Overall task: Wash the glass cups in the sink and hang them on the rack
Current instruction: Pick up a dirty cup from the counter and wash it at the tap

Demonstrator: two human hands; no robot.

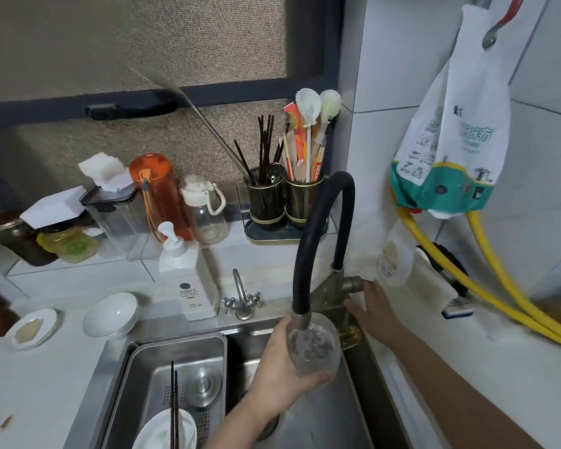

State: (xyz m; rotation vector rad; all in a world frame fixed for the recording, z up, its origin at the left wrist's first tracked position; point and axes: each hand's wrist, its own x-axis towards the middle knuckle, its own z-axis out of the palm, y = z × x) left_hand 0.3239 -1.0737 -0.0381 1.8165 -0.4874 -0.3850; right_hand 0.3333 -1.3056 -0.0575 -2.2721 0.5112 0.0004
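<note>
Sink: steel basin across the lower middle of the frame, set into my white tabletop.
Drain tray: steel insert in the sink's left part, carrying a white plate with dark chopsticks laid over it and a round steel lid.
Faucet hose: black, arching up and over right of centre, its nozzle pointing down into the cup.
My left grip: fingers and thumb curled round the glass cup, holding it from its left side and beneath.
My right grip: fingers extended, resting against the metal faucet base at centre right; holding nothing.
Glass cup: clear, tilted, mouth up against the nozzle, above the sink's right part, water splashing inside.
Soap bottle: white pump bottle on the tabletop behind the sink, left of the small tap.
White bowl: tipped on the tabletop, left of the soap bottle.
</note>
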